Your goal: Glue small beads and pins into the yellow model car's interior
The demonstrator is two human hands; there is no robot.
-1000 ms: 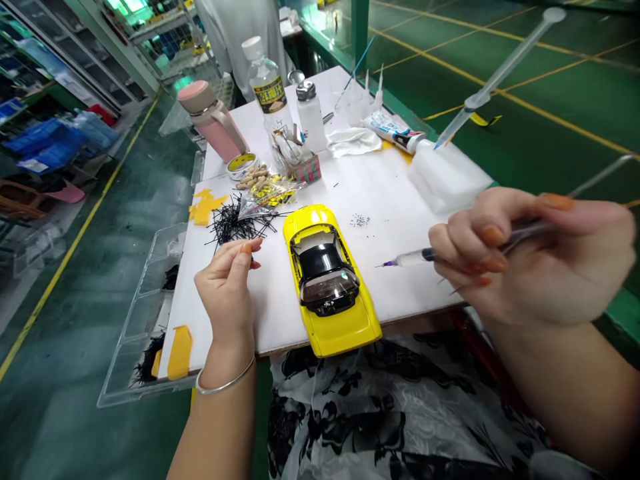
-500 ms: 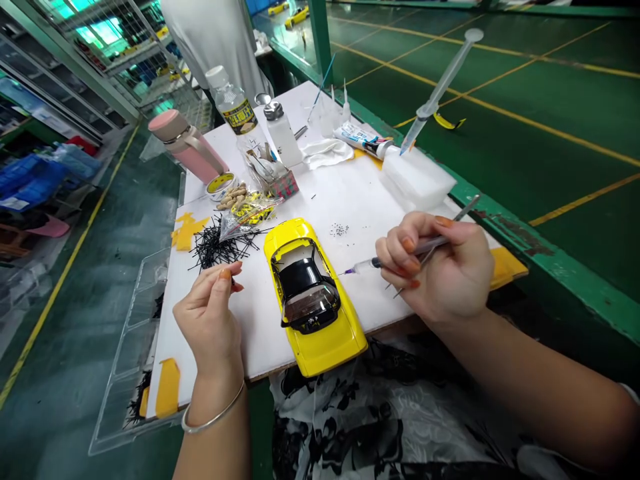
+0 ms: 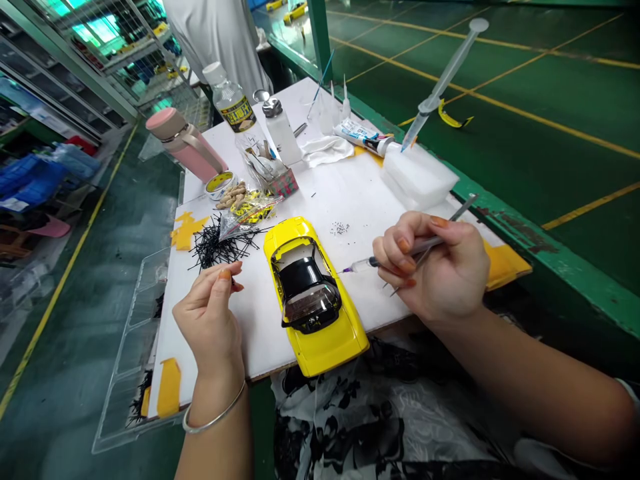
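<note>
Between my hands a yellow model car body [image 3: 330,347] with a black roof lies on the white tabletop, its near end over the front edge. My left hand [image 3: 210,310] is closed in a pinch to the left of the car; a tiny dark bit shows at the fingertips, too small to name. On the right, my right hand [image 3: 435,267] is wrapped round a small syringe [image 3: 361,265] whose purple-based needle points left at the car's side. Metal tweezers [image 3: 465,208] are held in that same hand, their tips showing below the fingers.
Black thin sticks [image 3: 220,243] lie in a pile beside a plastic bag [image 3: 253,213]. Tiny black specks [image 3: 340,228] dot the table. Farther back stand a pink flask [image 3: 185,143], a bottle [image 3: 233,107] and a pump bottle [image 3: 281,133]. A large syringe [image 3: 445,80] sticks in white foam [image 3: 420,177].
Both hands keep their holds and the car stays in place. The right hand and small syringe have shifted very slightly left; the view has moved a little.
</note>
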